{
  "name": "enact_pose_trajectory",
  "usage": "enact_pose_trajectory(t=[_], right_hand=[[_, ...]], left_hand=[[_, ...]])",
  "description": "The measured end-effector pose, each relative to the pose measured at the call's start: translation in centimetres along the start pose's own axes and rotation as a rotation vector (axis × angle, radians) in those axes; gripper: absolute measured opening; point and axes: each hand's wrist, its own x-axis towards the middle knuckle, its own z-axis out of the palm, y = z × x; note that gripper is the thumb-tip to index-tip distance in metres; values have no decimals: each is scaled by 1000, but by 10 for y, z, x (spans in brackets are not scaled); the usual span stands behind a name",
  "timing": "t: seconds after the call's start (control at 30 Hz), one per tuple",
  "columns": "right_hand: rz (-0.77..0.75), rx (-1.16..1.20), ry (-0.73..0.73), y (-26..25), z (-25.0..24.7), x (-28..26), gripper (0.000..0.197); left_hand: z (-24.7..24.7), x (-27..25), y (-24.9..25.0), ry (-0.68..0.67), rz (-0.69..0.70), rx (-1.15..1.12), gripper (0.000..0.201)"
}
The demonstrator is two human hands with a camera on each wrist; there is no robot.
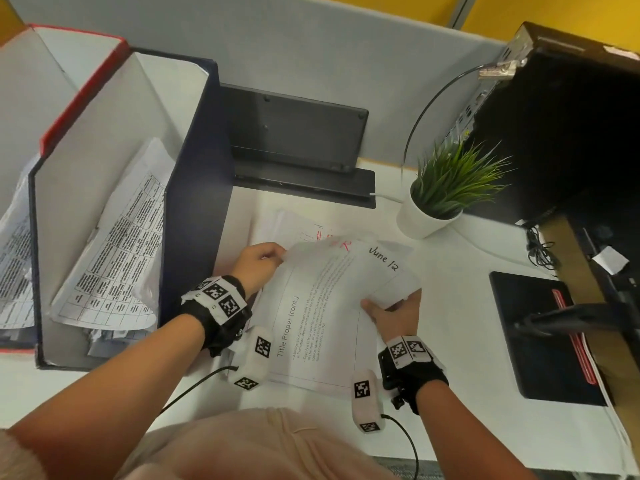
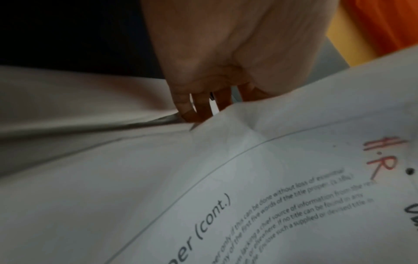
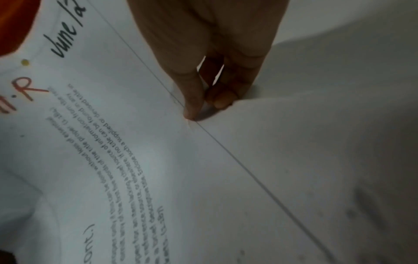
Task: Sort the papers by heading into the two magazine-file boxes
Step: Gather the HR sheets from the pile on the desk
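Observation:
A printed sheet headed "H.R" in red and "June 12" in black is lifted a little above the paper stack on the white desk. My left hand pinches its left edge, and its fingers curl under the sheet. At the right edge my right hand pinches the sheet between thumb and fingers. At the left stand two magazine-file boxes: a navy one with tabled papers in it, and a red-edged one beyond it, also holding papers.
A black stand sits behind the stack against the grey partition. A potted green plant stands to the right, with a black computer case behind it. A black pad with a red stripe lies at the right.

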Motion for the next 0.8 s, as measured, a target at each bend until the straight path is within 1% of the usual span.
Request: enact_pose_trajectory(t=[0.03,0.07,0.13,0.17,0.2,0.23,0.27,0.3,0.37,0.4,0.47,0.53,0.6,0.63,0.7,0.8], right_hand=[[23,4,-16,-2,-1,1,69],[46,-27,-31,-3,-2,2,61],[80,-178,-55,-5,-4,3,28],[80,-208,-64,-5,-5,3,18],[60,-177,-77,-4,-6,4,21],[54,-100,-89,-3,-6,4,36],[91,11,-97,-2,-8,5,52],[139,115,-102,0,-9,6,60],[197,197,-94,3,-11,8,60],[198,198,-94,4,-12,8,59],[155,146,-122,7,-12,9,60],[109,95,-146,7,-11,8,61],[109,75,-140,7,-11,7,59],[112,87,-138,7,-11,7,57],[104,113,-135,5,-11,6,55],[99,230,-117,0,-9,3,52]], left_hand=[[-1,-1,-1,-1,-8,-21,33],[-1,-1,-2,-1,-19,-33,37],[-2,-2,-1,-4,-46,-70,39],[-3,-2,-1,7,-70,-97,37],[-3,0,1,29,-104,-116,31],[-4,3,2,63,-151,-121,24],[-4,6,4,99,-200,-130,16],[-5,9,5,135,-247,-154,11],[-9,15,4,205,-326,-174,21],[-11,18,3,220,-356,-120,27],[-15,20,0,203,-387,67,36],[-15,18,-1,167,-392,203,48],[-14,15,-1,153,-374,264,53],[-13,13,-1,160,-351,287,50],[-11,11,-3,168,-278,330,39],[-12,8,-9,157,-200,366,25]])
